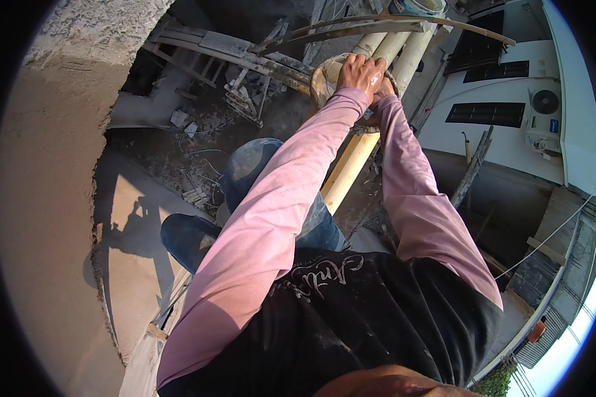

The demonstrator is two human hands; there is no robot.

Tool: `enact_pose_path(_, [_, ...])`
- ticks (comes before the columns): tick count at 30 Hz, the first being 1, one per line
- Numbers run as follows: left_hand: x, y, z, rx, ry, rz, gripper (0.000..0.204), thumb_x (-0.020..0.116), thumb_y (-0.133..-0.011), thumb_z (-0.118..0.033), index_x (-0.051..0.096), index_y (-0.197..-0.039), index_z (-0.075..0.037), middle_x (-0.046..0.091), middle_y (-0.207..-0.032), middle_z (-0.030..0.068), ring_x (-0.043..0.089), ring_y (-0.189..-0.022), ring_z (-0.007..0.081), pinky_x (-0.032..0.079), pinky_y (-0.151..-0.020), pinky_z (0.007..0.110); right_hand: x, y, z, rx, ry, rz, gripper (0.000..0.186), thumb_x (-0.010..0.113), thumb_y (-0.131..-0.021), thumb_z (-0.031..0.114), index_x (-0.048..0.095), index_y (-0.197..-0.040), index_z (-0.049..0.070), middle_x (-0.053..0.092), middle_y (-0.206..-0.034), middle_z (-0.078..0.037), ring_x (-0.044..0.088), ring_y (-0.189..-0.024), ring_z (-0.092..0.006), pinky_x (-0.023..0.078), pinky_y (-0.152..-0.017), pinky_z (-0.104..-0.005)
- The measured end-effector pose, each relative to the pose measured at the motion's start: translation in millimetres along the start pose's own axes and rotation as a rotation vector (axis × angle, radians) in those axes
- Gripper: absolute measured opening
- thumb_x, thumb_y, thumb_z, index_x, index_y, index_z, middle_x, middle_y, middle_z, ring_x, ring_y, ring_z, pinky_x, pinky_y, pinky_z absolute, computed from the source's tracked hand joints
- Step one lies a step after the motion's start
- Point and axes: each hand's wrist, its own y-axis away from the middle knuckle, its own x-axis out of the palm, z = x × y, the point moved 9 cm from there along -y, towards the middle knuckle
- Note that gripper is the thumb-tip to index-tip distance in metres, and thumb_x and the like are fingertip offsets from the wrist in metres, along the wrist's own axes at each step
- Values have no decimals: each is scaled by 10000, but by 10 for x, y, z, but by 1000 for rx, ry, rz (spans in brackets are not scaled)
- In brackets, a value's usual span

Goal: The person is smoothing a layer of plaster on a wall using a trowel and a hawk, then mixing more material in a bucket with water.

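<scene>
The left hand (361, 73) and right hand (383, 90) are held close together at the mortar-caked round bucket (318, 86), over long pale-yellow poles (352, 173); whether it is gripped cannot be told. Pale script is printed on the black cloth shirt (391, 311), small labels on the white boxy air-conditioner (544, 114). Open room is bounded at left by the rough-edged tan wall (46, 185).

air-conditioner unit (544, 114) beside dark windows (485, 115) on a white wall (503, 147), green foliage (499, 382) at lower right

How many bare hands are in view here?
2: the left hand over the muddy round container, and the right hand close on its right, partly hidden. No others show.
</scene>
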Motion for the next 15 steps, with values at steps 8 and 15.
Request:
enact_pose_path(8, [45,-103,354,-375,341,40,405,709,-718,-107,520,-1076,-115,653,-976,99,593,-1001,293,432,-872,397,77,-46,-501,725,-1247,-206,322,391,-974,335,626,-1042,125,663,-863,-70,605,-638,-142,463,-501,-259])
enact_pose_path(15, [-844,-330,711,-404,1155,-209,173,765,-701,-186,729,-819,-66,712,-750,62,655,-677,116,508,-617,281,-745,-325,1631,457,-98,10,253,454,-992,218,594,-1003,8,442,-563,35,272,-366,-35,239,-348,-192])
